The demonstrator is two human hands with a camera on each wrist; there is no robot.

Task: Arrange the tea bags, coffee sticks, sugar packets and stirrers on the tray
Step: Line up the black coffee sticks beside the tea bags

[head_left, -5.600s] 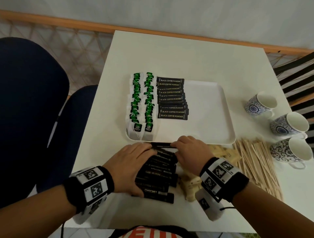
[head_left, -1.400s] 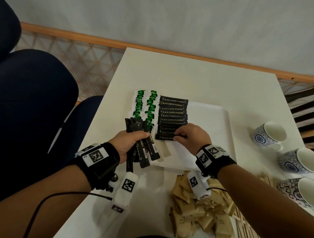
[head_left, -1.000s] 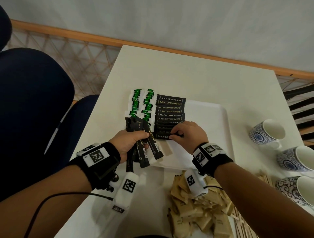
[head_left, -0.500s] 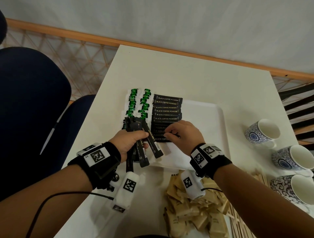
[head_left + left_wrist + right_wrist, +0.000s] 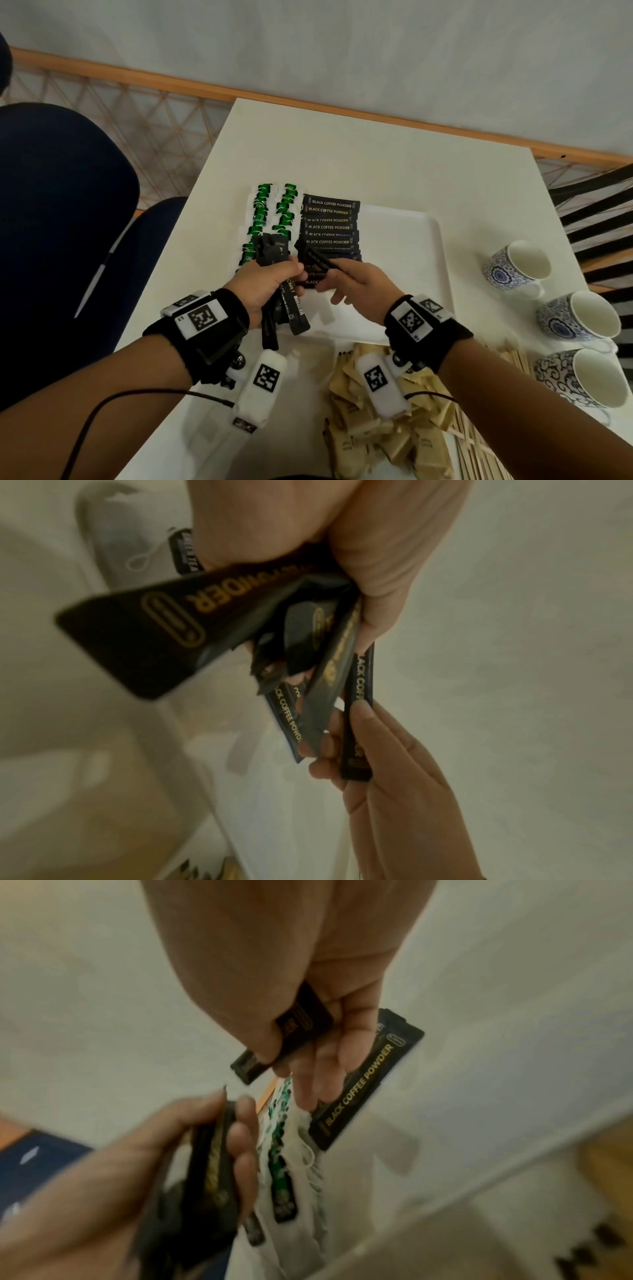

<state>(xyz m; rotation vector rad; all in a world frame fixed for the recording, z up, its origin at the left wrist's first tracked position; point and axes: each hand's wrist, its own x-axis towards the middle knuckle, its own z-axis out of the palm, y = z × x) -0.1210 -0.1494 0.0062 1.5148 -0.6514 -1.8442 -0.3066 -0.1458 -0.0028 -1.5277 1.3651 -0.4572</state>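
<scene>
A: Single coffee stick (image 5: 322,259)? Pinched in right hand (image 5: 356,287), just above the coffee row (image 5: 330,226) on the tray (image 5: 404,260), probably next in line.
B: Left hand (image 5: 265,286)?
A: Clenched round spare sticks bundle (image 5: 286,301), feeding supply. Tea bags (image 5: 270,219) placed; sugar packets (image 5: 376,435), stirrers (image 5: 479,442) off-tray.

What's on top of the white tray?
On the tray lie two rows of green tea bags and a column of black coffee sticks. Both hands cover the near ends of those rows, so what lies there can't be seen. The tray's right part is bare.
</scene>
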